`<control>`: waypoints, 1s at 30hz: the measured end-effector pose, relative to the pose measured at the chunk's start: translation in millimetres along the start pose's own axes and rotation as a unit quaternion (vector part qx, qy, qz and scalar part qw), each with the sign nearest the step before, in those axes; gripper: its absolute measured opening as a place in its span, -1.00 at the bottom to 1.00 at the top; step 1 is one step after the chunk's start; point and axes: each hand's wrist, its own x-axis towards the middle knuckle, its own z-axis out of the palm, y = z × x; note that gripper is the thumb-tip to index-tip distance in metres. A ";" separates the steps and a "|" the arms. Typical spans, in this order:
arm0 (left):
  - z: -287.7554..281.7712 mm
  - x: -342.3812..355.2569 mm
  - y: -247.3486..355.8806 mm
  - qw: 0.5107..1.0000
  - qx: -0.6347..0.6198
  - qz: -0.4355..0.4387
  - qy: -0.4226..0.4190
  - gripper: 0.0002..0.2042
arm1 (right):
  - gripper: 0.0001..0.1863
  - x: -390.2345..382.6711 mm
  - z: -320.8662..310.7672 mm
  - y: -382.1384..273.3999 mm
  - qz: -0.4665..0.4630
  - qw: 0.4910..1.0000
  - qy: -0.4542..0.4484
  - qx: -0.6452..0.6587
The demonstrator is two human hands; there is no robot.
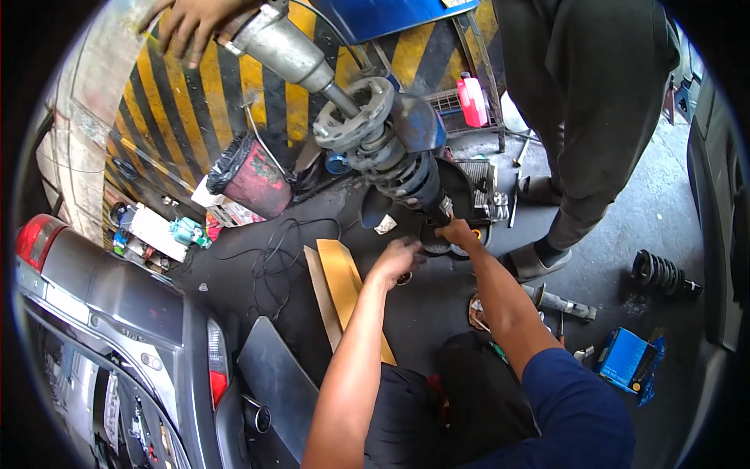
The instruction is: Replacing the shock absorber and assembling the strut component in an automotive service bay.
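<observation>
A strut with a coil spring (398,168) stands tilted before me, its round top mount (355,113) up and to the left. My right hand (457,233) is closed around its lower end. Just left of that, my left hand (400,262) hovers near the strut's bottom, apart from it; its fingers are blurred. A silver impact wrench (285,55) points down at the top mount, its shaft meeting the centre. A co-worker's hand (195,27) rests at the wrench's upper end.
Dark-trousered legs (594,117) of a person stand at right. Another coil-spring strut (664,273) and a blue box (625,359) lie on the floor. A red bucket (254,176), cables (273,258) and a yellow board (344,270) are left. Grey cars (125,289) flank both sides.
</observation>
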 end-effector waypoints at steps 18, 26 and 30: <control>43.1 27.4 12.2 0.792 -0.577 0.195 0.023 -0.05 | -0.39 -16.3 -2.5 -36.3 0.093 0.976 -0.120 0.158; 50.6 9.2 30.5 0.843 -0.489 0.216 0.057 0.28 | -0.54 -19.6 5.2 -27.4 -0.084 0.989 0.019 0.116; 74.9 12.4 48.9 0.849 -0.488 0.203 0.013 0.26 | -0.66 8.2 -11.0 31.6 -0.127 0.990 0.020 -0.056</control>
